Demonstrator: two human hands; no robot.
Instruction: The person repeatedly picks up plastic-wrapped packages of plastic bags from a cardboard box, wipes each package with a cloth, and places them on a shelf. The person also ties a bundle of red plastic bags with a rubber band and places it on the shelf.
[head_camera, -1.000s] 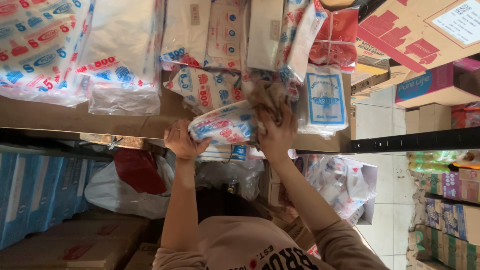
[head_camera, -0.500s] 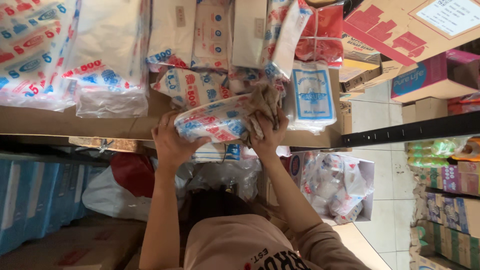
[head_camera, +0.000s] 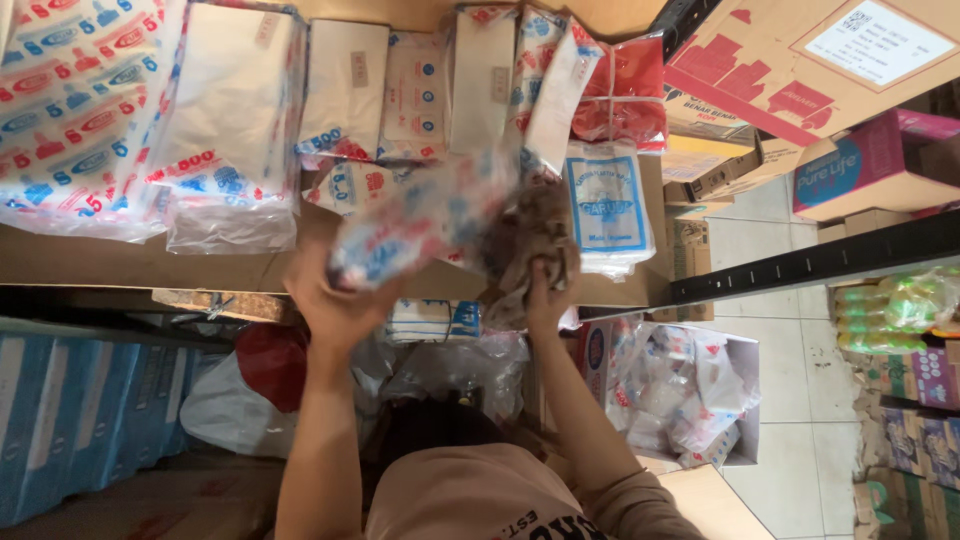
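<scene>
Packets of plastic-wrapped goods filled the wooden shelf (head_camera: 120, 262), most of them white with blue and red print, standing side by side along its back. In front of them the left hand (head_camera: 335, 300) gripped the lower-left end of a soft packet (head_camera: 425, 222), fingers wrapped under it and thumb on top. The packet was blurred, so its print could not be made out beyond patches of blue, red and white. Its long axis ran on a slant, from the left hand at the lower left up toward the upper right, where its far end pointed at the upright packs at the back of the shelf. It was held just above the shelf's front edge, not resting on it as far as could be told.

The right hand (head_camera: 548, 290) was clenched on a crumpled brown cloth (head_camera: 530, 240), which bunched up above the fist and touched the packet's right side. Just beside the cloth, to its right, a white pack with a blue label (head_camera: 608, 205) stood against the shelf. A red packet (head_camera: 625, 95) sat above that. Large cardboard boxes (head_camera: 800, 70) were stacked at the upper right. Below the shelf, a box of small white bags (head_camera: 680, 390) stood open near the right forearm, and blue cartons (head_camera: 80, 420) lined the left side.
</scene>
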